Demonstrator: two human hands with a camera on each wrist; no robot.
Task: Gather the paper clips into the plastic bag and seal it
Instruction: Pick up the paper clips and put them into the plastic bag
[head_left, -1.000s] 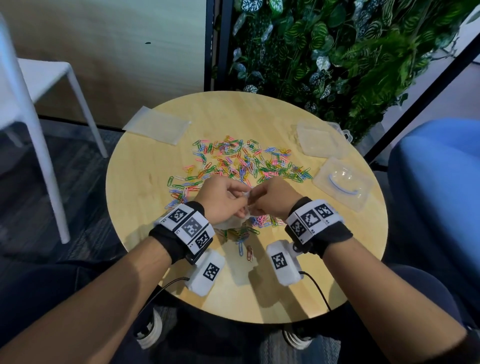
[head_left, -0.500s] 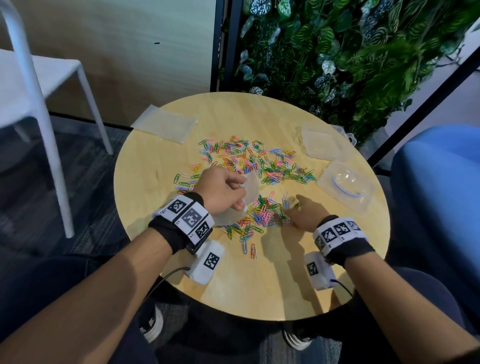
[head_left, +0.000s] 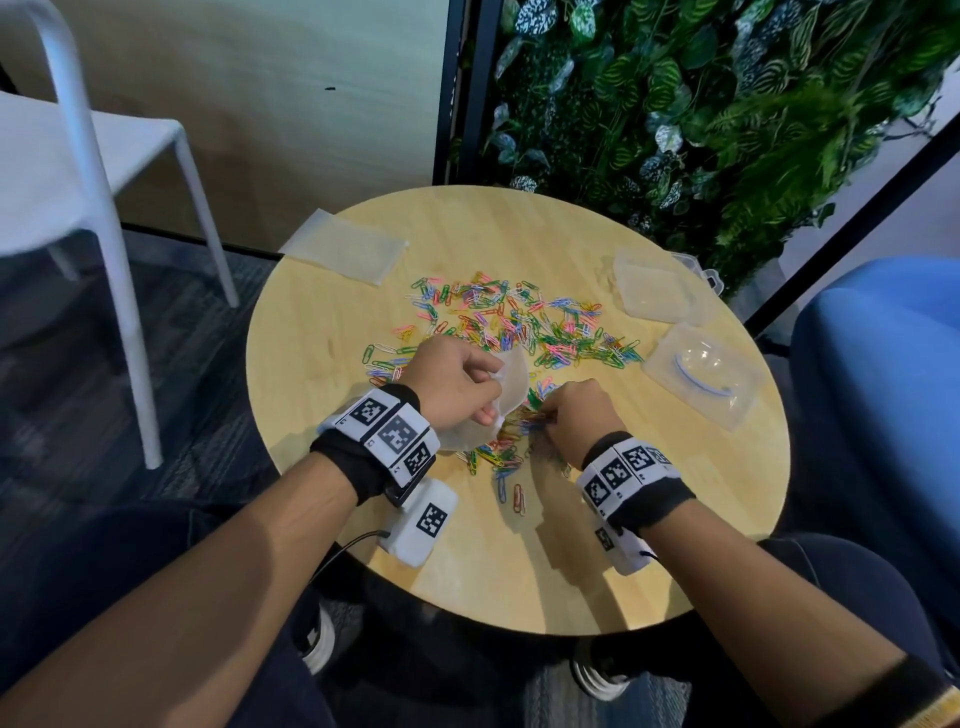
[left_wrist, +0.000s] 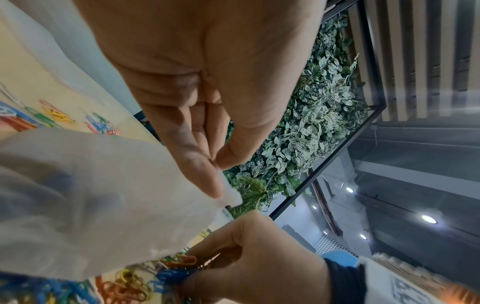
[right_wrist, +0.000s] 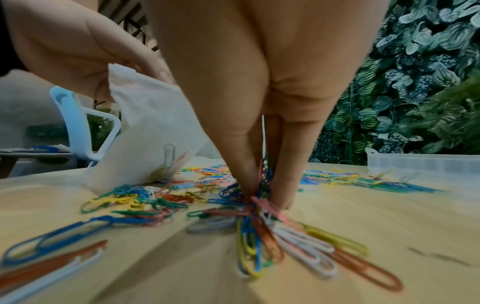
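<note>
- Nearest the person, a few stray paper clips (head_left: 518, 498) lie alone on the round wooden table (head_left: 519, 571), with bare wood between them and the near edge.
- The right hand (head_left: 579, 418) is curled, its fingertips (right_wrist: 283, 181) bunched together and pinching a cluster of coloured clips (right_wrist: 259, 207) against the tabletop; the clips splay out toward the wrist camera.
- Just to its left, the left hand (head_left: 449, 384) holds the frosted plastic bag (head_left: 506, 379) by its upper edge, thumb and fingers pinched on the rim; the bag's bottom rests on the table among the clips.
- The two hands are close together, with the bag's mouth between them; a white clip (right_wrist: 169, 153) shows through the bag's wall.
- Beyond the hands, the main scatter of paper clips (head_left: 519, 322) spreads across the middle of the table, far too many to count, in green, pink, blue, yellow, orange and white.
- On the right, near the table edge, lies one clear plastic case (head_left: 701, 376) with a blue curved item inside; farther back sits a second clear plastic case (head_left: 657, 293), right at the rim.
- On the far left, one flat frosted bag (head_left: 345, 247) overhangs the table edge.
- The left part of the table and the far part behind the scatter are bare wood.
- Off the table, one white chair (head_left: 104, 171) stands to the left, a wall of leafy plants (head_left: 701, 104) rises behind, and a blue seat (head_left: 883, 389) is at the right.
</note>
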